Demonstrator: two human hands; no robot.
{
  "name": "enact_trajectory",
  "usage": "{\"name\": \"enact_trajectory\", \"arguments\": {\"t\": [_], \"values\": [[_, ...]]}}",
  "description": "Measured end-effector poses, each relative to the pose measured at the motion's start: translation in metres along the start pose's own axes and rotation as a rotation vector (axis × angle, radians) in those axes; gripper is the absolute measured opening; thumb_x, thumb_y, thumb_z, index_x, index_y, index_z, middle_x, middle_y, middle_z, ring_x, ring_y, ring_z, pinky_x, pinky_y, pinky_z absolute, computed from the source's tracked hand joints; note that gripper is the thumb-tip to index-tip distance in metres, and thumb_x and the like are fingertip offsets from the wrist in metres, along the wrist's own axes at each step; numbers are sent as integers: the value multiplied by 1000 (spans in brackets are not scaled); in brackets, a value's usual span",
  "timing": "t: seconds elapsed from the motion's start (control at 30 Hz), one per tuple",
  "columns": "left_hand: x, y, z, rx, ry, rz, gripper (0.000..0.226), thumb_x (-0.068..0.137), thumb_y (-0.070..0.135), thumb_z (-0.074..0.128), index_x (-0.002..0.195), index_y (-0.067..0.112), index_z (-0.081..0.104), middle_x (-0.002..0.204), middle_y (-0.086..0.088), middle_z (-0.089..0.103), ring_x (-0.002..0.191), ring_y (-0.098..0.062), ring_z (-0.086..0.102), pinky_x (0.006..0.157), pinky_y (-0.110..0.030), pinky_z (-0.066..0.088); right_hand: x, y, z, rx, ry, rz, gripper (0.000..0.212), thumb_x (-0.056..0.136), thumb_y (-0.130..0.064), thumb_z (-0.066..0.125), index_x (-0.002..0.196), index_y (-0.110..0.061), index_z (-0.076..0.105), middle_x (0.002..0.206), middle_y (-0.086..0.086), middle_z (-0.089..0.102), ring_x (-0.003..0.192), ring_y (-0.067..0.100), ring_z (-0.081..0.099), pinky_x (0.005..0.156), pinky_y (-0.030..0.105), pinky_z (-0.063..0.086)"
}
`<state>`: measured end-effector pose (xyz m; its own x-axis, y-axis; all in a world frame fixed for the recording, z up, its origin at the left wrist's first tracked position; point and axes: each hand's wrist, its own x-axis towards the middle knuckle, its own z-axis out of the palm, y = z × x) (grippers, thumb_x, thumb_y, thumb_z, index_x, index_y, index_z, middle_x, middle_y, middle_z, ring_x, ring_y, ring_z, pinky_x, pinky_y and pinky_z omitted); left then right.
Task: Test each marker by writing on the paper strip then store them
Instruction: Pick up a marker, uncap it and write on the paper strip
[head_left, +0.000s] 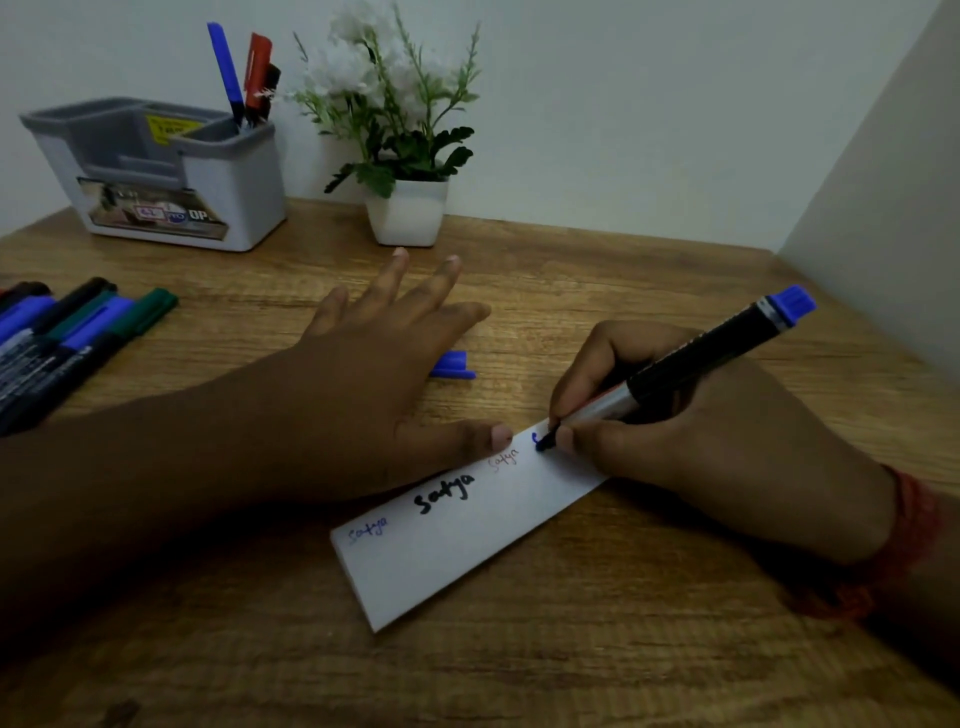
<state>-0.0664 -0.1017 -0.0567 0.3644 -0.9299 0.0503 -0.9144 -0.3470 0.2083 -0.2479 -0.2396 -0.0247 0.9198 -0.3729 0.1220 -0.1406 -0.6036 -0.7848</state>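
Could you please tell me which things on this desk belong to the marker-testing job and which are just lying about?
Part of the job:
blue marker in the right hand
paper strip under the left hand
blue cap
untested markers
organiser with stored pens

Just lying about:
potted plant

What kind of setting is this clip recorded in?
Likely a home or office desk: a wooden table against a plain wall, a grey pen organizer holding markers, and a small potted plant.
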Motion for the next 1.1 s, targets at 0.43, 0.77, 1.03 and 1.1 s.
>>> {"name": "enact_trajectory", "arguments": {"t": [0.43, 0.77, 1.03, 1.1], "values": [[1, -1, 2, 10, 32, 8, 104, 54, 98, 16, 145, 51, 0, 156, 19, -28, 141, -11, -32, 115, -53, -4, 4, 5, 1, -8, 43, 6, 10, 75, -10, 76, 74, -17, 68, 71, -3, 70, 60, 0, 58, 51, 12, 43], [1, -1, 1, 31, 34, 15, 103, 56, 97, 15, 145, 50, -3, 155, 18, -30, 140, -13, -34, 116, -53, -5, 4, 4, 0, -8, 66, 9, 9, 74, -8, 73, 73, -14, 67, 70, -1, 69, 58, 0, 56, 48, 12, 42], [0, 0, 1, 31, 29, 14, 104, 55, 97, 14, 146, 50, -4, 155, 17, -31, 140, -13, -34, 116, -53, -5, 5, 6, 0, -13, 88, 17, 12, 76, -7, 75, 74, -15, 67, 68, -6, 68, 60, -2, 57, 51, 11, 42], [0, 0, 2, 32, 31, 15, 104, 55, 97, 13, 146, 50, -5, 155, 17, -31, 140, -13, -34, 116, -53, -5, 5, 6, 0, -17, 92, 22, 11, 76, -7, 75, 74, -15, 67, 67, -8, 67, 59, -2, 57, 51, 11, 42]]}}
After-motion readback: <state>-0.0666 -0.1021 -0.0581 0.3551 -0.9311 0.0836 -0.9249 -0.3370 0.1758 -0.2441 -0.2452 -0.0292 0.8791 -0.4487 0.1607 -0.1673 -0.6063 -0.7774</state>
